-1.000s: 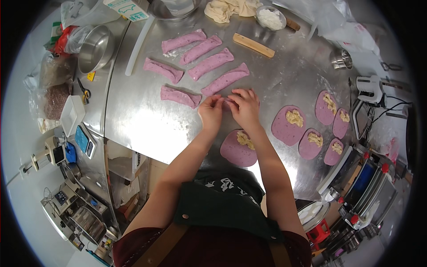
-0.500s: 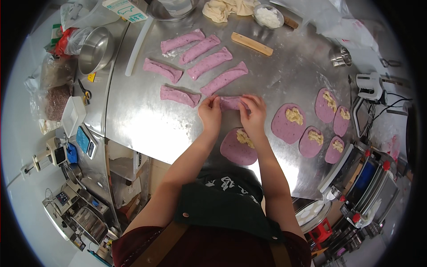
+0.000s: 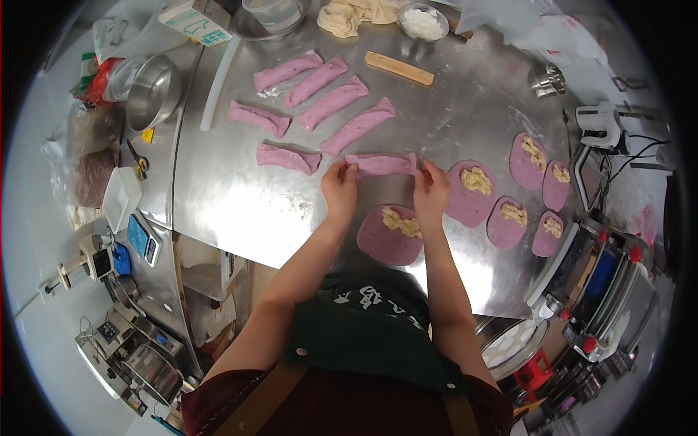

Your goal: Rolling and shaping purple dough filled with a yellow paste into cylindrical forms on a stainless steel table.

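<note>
A long purple dough roll (image 3: 380, 165) lies crosswise on the steel table, pinched at its left end by my left hand (image 3: 340, 185) and at its right end by my right hand (image 3: 431, 187). Below it, between my forearms, is a purple dough round (image 3: 385, 240) topped with pale chunky filling (image 3: 400, 221). More such rounds with filling (image 3: 465, 200) lie to the right. Several finished-looking purple rolls (image 3: 331, 105) are arranged beyond my hands.
A wooden stick (image 3: 400, 67), cream cloth (image 3: 349, 16) and bowl of white powder (image 3: 423, 23) sit at the back. Left are a steel bowl (image 3: 149, 98), scissors (image 3: 137, 160) and a scale (image 3: 143, 236). A white hand mixer (image 3: 598, 127) is at the right.
My hands have moved apart, the right one further right, and the roll between them now shows as a long piece held at both ends. The whole view has shifted slightly.
</note>
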Demonstrator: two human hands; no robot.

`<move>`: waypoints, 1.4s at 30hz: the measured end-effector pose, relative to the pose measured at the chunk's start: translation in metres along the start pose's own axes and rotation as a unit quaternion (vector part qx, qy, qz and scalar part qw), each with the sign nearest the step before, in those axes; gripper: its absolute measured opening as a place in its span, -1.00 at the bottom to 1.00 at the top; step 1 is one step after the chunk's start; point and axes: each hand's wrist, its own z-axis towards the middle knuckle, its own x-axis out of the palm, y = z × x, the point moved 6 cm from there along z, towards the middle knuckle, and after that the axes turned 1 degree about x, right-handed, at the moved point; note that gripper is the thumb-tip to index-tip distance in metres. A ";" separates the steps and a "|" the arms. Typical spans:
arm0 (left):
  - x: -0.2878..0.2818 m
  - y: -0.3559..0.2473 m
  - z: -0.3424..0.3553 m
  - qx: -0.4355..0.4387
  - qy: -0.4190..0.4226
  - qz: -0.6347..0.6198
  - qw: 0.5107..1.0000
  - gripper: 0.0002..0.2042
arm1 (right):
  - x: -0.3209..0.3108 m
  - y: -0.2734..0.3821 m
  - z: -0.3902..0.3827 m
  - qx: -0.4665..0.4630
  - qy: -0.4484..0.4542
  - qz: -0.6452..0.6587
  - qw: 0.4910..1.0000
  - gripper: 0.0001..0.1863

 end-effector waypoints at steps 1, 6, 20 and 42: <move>0.003 -0.004 0.000 -0.016 0.013 0.014 1.000 -0.71 | 0.002 -0.010 0.001 0.032 0.000 -0.004 0.999 -0.74; 0.005 0.005 0.010 0.002 0.019 0.047 0.999 -0.75 | 0.018 -0.029 0.010 0.186 0.030 0.054 0.981 -0.65; 0.014 -0.013 -0.012 0.075 0.056 0.074 0.993 -0.66 | 0.033 -0.014 0.007 0.170 0.055 0.084 0.980 -0.65; 0.013 -0.021 -0.034 -0.013 0.095 -0.089 0.991 -0.67 | 0.016 0.033 0.010 0.074 0.073 0.039 0.994 -0.78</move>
